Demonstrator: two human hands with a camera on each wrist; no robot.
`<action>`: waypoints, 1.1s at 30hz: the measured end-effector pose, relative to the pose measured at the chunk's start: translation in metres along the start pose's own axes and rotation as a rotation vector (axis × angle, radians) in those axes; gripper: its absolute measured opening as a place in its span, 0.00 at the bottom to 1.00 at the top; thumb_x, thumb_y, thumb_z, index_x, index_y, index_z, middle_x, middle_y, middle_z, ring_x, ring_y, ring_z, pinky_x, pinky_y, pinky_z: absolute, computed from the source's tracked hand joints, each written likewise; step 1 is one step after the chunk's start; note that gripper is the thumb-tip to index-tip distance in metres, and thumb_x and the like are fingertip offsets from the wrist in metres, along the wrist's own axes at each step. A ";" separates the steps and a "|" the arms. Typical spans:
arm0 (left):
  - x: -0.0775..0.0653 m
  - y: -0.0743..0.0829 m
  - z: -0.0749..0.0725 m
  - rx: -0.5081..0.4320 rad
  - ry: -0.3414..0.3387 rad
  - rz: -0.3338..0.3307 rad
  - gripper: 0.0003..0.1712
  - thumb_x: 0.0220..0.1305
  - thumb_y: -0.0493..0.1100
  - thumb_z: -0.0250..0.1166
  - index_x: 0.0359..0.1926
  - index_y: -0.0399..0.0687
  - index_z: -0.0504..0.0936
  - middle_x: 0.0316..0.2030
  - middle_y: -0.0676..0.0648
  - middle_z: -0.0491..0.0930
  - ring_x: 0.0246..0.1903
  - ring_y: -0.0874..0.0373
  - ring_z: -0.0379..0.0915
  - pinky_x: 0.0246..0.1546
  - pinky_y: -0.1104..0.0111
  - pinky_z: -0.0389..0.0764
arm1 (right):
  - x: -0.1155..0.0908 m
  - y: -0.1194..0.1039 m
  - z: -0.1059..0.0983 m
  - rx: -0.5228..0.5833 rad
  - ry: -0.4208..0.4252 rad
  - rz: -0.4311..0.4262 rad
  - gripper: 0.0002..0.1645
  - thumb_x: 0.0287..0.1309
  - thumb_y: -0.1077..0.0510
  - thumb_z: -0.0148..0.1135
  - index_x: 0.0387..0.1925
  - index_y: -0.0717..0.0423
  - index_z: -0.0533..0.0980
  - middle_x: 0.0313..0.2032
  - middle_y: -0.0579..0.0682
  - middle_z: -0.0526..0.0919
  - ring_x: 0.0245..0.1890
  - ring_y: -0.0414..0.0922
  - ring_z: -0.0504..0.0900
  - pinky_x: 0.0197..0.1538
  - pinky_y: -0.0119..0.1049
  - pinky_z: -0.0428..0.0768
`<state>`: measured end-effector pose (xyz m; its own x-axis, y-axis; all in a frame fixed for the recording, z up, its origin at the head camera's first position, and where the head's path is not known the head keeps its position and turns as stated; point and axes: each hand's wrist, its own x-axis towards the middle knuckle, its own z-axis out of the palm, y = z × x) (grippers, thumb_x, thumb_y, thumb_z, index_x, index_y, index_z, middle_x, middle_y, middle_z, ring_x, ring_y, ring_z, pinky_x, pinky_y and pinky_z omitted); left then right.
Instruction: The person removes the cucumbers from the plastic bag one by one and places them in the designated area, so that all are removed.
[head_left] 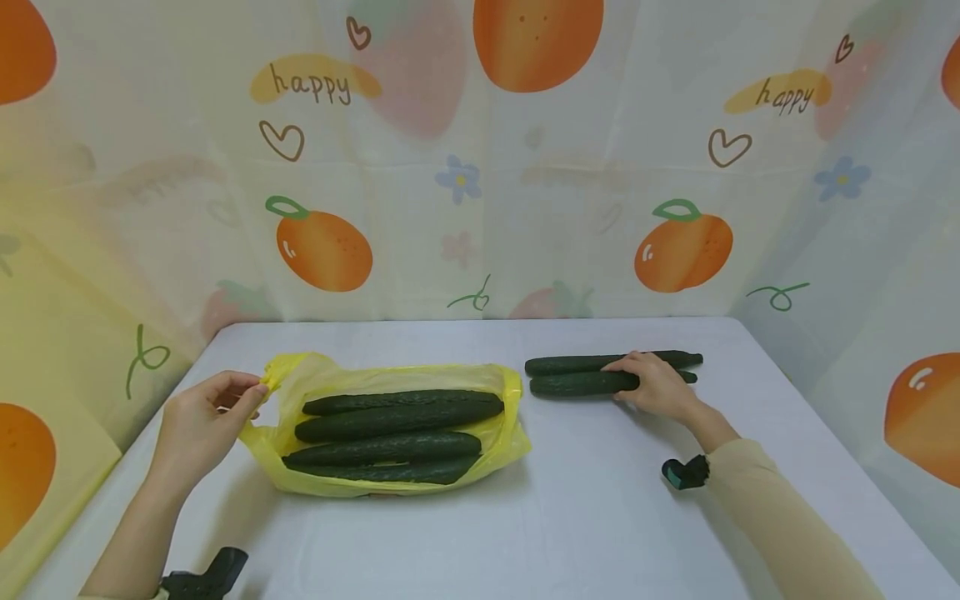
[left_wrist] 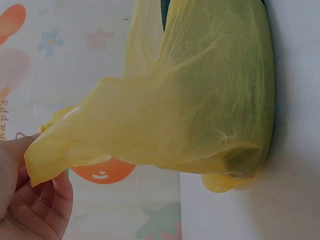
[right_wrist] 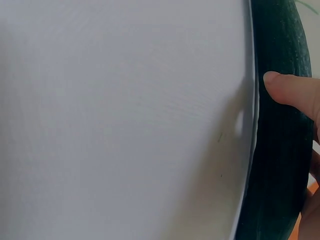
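Observation:
My left hand pinches the gathered left end of a yellow plastic bag between thumb and fingers. In the left wrist view the thin bag stretches up from the table to those fingertips. Several dark green cucumbers lie side by side in its wide opening. Over at the right, my right hand grips the nearer of two loose cucumbers around its middle. The right wrist view has the thumb across that cucumber's near side. Just behind it lies the farther cucumber, partly covered by the fingers.
Everything lies on a white-covered table, with the loose cucumbers close to the bag's right end. A printed cloth with oranges and hearts hangs behind the table and along both sides. Black wrist cameras sit on both forearms.

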<state>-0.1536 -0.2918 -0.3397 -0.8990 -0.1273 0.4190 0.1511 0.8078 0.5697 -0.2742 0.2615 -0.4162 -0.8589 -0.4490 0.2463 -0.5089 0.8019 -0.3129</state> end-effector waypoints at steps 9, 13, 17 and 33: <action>0.001 0.000 0.000 0.007 -0.007 -0.005 0.09 0.60 0.44 0.63 0.36 0.43 0.81 0.26 0.45 0.82 0.20 0.78 0.71 0.16 0.76 0.71 | 0.003 0.002 0.006 0.007 -0.032 0.058 0.24 0.44 0.60 0.70 0.47 0.53 0.77 0.47 0.54 0.79 0.50 0.56 0.72 0.54 0.57 0.67; 0.001 0.000 0.000 0.005 -0.008 -0.007 0.08 0.60 0.44 0.63 0.36 0.43 0.81 0.26 0.46 0.82 0.20 0.77 0.71 0.16 0.76 0.71 | 0.004 0.003 0.007 0.008 -0.019 0.056 0.23 0.43 0.60 0.71 0.46 0.52 0.76 0.47 0.53 0.80 0.49 0.56 0.73 0.53 0.58 0.68; 0.001 0.000 0.001 0.001 -0.006 -0.007 0.08 0.60 0.44 0.63 0.36 0.44 0.81 0.26 0.47 0.82 0.20 0.78 0.71 0.16 0.76 0.71 | 0.004 0.002 0.008 0.001 -0.005 0.054 0.23 0.43 0.60 0.71 0.45 0.52 0.76 0.45 0.53 0.79 0.48 0.56 0.73 0.50 0.57 0.69; 0.000 -0.001 0.002 -0.006 0.001 -0.004 0.08 0.60 0.44 0.63 0.35 0.44 0.81 0.23 0.51 0.81 0.20 0.78 0.71 0.15 0.77 0.69 | 0.001 0.004 0.012 -0.044 0.057 0.030 0.22 0.42 0.60 0.71 0.44 0.51 0.78 0.41 0.53 0.76 0.42 0.54 0.73 0.41 0.49 0.70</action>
<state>-0.1547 -0.2917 -0.3415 -0.8991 -0.1309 0.4177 0.1505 0.8036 0.5758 -0.2780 0.2596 -0.4286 -0.8685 -0.4021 0.2898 -0.4788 0.8317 -0.2810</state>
